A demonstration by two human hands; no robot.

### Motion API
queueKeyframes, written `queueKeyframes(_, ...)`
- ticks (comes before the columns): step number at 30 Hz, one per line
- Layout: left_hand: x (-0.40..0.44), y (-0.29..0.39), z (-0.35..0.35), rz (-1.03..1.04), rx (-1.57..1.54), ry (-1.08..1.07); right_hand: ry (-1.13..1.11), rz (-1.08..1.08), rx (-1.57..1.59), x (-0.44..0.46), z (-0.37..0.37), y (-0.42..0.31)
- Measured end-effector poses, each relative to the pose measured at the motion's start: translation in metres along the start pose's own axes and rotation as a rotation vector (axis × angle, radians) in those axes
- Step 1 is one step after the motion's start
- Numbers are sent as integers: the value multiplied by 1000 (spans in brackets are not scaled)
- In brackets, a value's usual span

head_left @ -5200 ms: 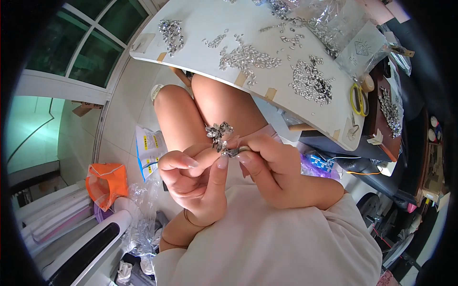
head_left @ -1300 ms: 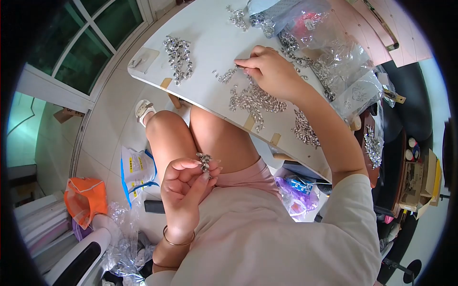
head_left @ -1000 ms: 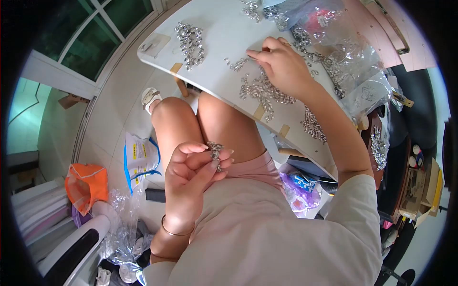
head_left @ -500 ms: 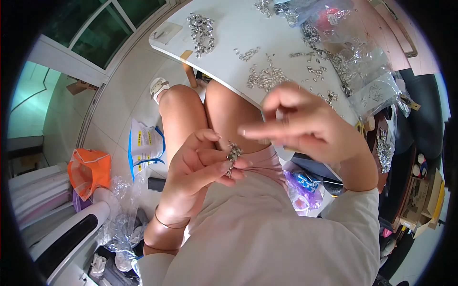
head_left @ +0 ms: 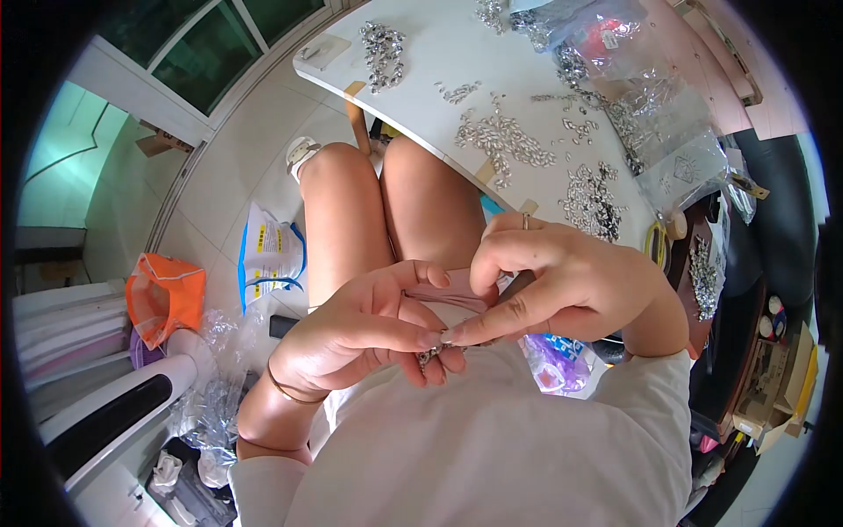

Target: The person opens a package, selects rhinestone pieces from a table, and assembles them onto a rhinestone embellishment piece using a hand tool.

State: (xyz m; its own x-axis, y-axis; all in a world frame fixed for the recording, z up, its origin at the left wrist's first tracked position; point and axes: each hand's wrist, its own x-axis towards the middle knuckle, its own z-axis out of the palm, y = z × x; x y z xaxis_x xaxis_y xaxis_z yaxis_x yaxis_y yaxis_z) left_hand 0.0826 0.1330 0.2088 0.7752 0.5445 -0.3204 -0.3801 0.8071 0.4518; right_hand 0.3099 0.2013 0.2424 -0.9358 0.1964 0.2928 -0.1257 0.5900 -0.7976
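My left hand, palm up over my lap, pinches a small cluster of silvery rhinestones between thumb and fingers. Much of the cluster is covered by the fingertips. From the other side my right hand reaches in, its thumb and forefinger pinched together at the cluster's edge, touching the left thumb tip. What lies inside that right pinch is too small and hidden to name. On the white table beyond lie loose pointed-oval rhinestones, and a pile of silvery and dark stones sits nearer the right hand.
A rhinestone strand lies at the table's far left. Clear plastic bags cover its right side. An orange bag and a white-and-blue pouch stand left of my legs. A purple bag is below my right forearm.
My right hand has come down and left from above the lap to meet the left fingers. The left hand has lowered slightly with the rhinestone cluster. The view has shifted a little.
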Motion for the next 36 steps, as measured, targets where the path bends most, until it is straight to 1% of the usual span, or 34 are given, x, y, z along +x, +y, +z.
queueKeyframes(11,-2,-2,9,-37,29,4,36,-26,-40,-4,8,-7)
queueKeyframes(20,-4,-5,9,-34,6,20,-29,49,-74,-2,5,-15)
queueKeyframes(23,-4,-6,9,-40,8,31,10,-18,-57,-2,8,-10)
queueKeyframes(29,-3,-8,6,-58,-28,22,1,-20,-74,-3,7,-11)
queueKeyframes(32,-3,-8,7,-46,-36,26,-19,-6,-99,-2,5,-13)
queueKeyframes(36,-3,-9,6,1,-17,28,-72,72,-85,-4,4,-16)
